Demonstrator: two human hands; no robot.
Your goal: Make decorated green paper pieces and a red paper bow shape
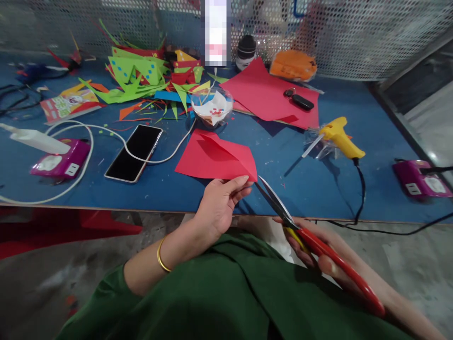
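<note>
A folded sheet of red paper [221, 158] is pinched at its near right corner by my left hand [221, 200], thumb on top. The rest of the sheet spreads over the blue table, a flap raised along its fold. In my right hand [318, 257] is a large pair of scissors [311, 241] with red and yellow handles. Their blades are slightly parted and point up-left, the tips close to the pinched corner. Whether a blade touches the paper, I cannot tell.
A phone [134, 153] with a white cable across it lies left. Behind the paper stands a clear bowl [212, 106] with scraps. Red sheets [262, 92] carry a key fob [302, 101]. A yellow glue gun [341, 137] sits right, its black cord trailing. Cut paper pieces [134, 71] crowd the back left.
</note>
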